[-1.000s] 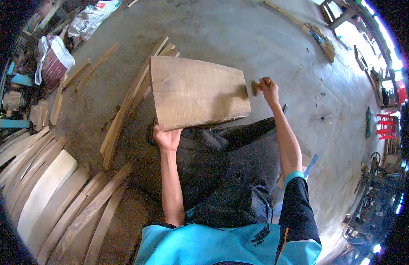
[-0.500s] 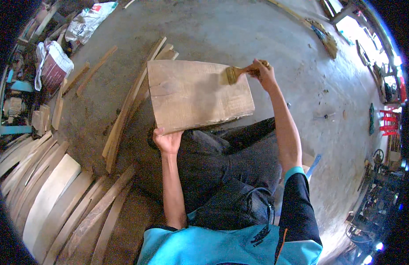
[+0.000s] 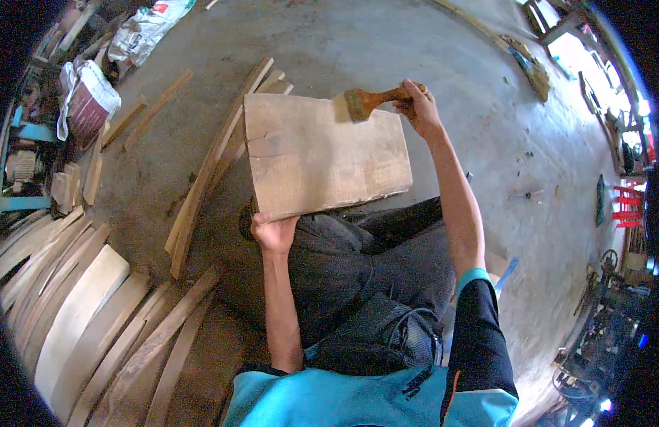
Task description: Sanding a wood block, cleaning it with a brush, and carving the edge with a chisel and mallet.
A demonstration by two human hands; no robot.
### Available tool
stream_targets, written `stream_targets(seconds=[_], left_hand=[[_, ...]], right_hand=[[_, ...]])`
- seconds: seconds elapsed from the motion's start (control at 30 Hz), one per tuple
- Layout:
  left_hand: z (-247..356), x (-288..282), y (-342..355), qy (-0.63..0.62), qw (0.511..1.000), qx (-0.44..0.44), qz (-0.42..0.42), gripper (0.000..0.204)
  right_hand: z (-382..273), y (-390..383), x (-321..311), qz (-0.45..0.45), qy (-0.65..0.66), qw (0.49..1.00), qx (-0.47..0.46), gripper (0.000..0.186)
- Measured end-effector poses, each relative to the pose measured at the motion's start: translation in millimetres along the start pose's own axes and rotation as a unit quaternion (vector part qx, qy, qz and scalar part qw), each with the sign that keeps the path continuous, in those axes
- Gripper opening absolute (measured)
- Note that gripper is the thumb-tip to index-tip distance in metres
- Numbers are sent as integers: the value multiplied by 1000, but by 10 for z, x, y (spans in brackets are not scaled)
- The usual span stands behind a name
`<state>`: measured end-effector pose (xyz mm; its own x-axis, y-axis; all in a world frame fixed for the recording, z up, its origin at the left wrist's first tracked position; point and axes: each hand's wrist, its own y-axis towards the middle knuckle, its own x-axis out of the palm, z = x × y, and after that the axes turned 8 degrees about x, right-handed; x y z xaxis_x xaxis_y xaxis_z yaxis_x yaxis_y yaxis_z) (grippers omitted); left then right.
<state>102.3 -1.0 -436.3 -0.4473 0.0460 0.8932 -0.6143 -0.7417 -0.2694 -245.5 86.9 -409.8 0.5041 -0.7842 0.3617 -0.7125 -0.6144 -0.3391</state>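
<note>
At the far left, a row of curved wooden planks [image 3: 73, 313] is laid side by side on the concrete floor [image 3: 386, 43], with a white sack [image 3: 84, 99] seen above them. Further right, long narrow wooden strips [image 3: 208, 164] are stacked at a slant, their upper ends reaching behind the board. The left hand [image 3: 274, 231] is closed around the lower left corner of the wooden board [image 3: 322, 153], which is held tilted over the dark-trousered lap. On the board's upper right edge, the bristles of a paintbrush [image 3: 365, 102] are pressed against the wood. The brush's brown handle is gripped by the right hand [image 3: 417, 107], fingers curled tightly around it. At the far right, red stools [image 3: 623, 206] are seen near the wall.
</note>
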Motion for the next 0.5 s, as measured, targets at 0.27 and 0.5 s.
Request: stream_targets(seconds=[0.27,0.5], left_hand=[[-91,41,49,-4,998,-8,-67,73],[-55,46,79,25,998,9,-58,69]], right_hand=[[274,161,-572,179,-466,836,-227,19],[28,-186,1448,-19,-193,959,-209,20]])
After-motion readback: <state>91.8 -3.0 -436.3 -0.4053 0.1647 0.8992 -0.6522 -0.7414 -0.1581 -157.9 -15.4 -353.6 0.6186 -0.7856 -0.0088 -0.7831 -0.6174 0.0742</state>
